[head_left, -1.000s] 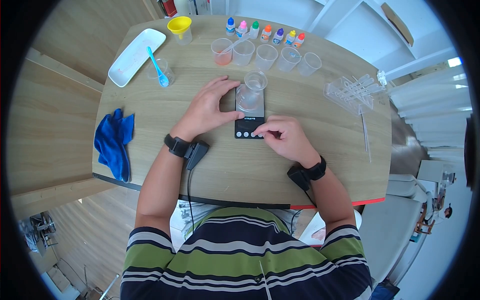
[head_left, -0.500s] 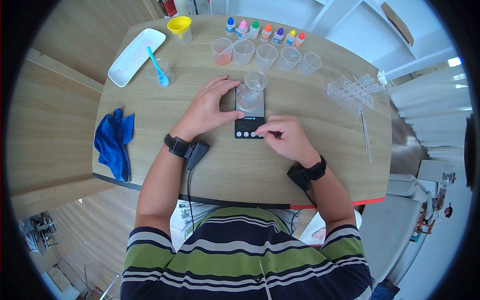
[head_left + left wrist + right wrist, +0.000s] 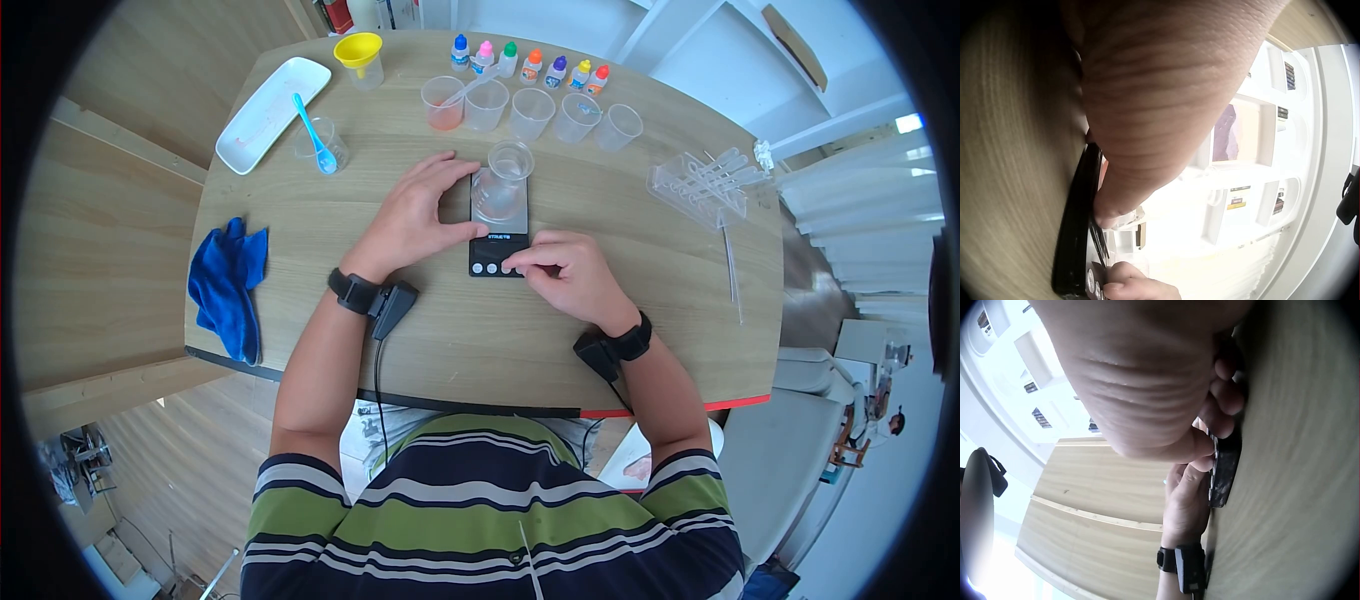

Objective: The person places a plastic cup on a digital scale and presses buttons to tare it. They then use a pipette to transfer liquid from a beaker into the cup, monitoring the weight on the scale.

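A small black digital scale (image 3: 500,256) lies at mid-table, its metal plate carrying a clear plastic container (image 3: 500,195). Beside the scale's left edge, my left hand (image 3: 425,212) spreads its fingers toward the plate's far corner, while its thumb tip touches near the plate's front. My right hand (image 3: 572,272) has a fingertip on the row of round buttons at the front of the scale, with its other fingers bent beneath. In the right wrist view, the black side of the scale (image 3: 1227,475) shows below the fingertips; the palm hides part of it.
Behind the scale stand several clear cups (image 3: 532,115), one with pink liquid (image 3: 446,118), and dropper bottles (image 3: 533,68). At left are a white tray (image 3: 243,150), a cup with a blue spoon (image 3: 318,140), a yellow funnel (image 3: 358,47) and a blue cloth (image 3: 228,285). Clear stirrers (image 3: 720,180) lie right.
My right fingertip shifts very slightly over the buttons. My left hand, the scale and the clear container stay where they were.
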Action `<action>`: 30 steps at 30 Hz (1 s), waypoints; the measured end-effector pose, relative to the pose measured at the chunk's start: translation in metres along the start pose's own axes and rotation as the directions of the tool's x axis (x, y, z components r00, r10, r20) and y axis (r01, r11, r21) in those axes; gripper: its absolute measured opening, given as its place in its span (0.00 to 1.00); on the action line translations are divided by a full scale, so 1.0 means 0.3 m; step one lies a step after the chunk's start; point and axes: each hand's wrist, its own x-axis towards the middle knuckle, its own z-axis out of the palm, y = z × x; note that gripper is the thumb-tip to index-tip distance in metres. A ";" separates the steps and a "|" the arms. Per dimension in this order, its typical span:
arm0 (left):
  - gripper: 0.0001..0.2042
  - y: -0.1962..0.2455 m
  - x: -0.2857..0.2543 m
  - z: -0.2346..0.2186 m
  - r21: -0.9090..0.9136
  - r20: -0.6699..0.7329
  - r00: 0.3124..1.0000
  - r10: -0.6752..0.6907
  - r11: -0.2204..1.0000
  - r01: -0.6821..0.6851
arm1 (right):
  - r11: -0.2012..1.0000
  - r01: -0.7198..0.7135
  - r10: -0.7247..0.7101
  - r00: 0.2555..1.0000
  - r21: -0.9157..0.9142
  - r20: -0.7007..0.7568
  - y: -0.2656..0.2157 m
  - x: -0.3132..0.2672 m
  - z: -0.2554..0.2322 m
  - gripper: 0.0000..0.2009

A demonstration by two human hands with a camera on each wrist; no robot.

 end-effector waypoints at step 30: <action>0.39 0.002 0.000 -0.001 -0.007 -0.003 1.000 0.003 1.000 -0.003 | 0.991 -0.121 0.122 0.992 0.049 -0.012 -0.014 0.005 0.008 0.10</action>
